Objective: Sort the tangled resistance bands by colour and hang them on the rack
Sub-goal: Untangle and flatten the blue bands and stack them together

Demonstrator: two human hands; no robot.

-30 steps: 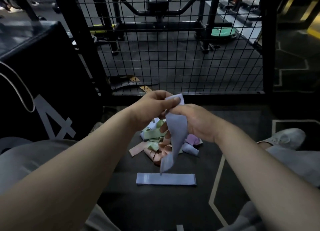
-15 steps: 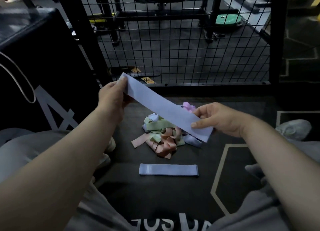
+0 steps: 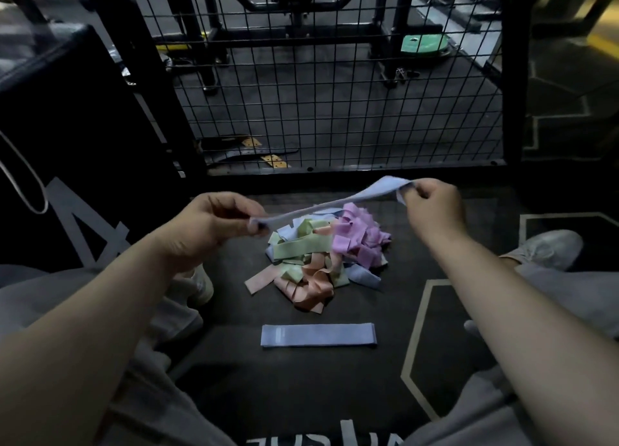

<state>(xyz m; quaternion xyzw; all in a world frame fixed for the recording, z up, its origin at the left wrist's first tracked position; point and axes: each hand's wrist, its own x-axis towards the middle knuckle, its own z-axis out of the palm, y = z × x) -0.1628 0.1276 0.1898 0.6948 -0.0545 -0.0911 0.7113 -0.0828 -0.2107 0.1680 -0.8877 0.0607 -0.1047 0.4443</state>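
The left hand (image 3: 214,224) has a closed grip, thumb and curled fingers pinching one end of a blue band (image 3: 378,186). The right hand (image 3: 432,208) pinches the other end the same way, though that end is blurred, so which fingers do the work is hard to tell. The band is stretched in the air between the two grips, its right end higher than its left. It hangs above the far side of the pile (image 3: 321,254) without touching it. That pile lies on the dark floor mat (image 3: 301,385) and is a tangle of pink, green, peach and blue bands. Just nearer the person, apart from the pile, a flat blue band (image 3: 318,335) lies straight on the mat, with bare mat on both sides of it. Grey-trousered legs and a pale shoe (image 3: 549,248) hem the mat on the right, and another shoe (image 3: 201,285) sits on the left. Beyond the pile a wire mesh panel (image 3: 335,94) closes the far edge. A black box (image 3: 83,137) stands at the left.
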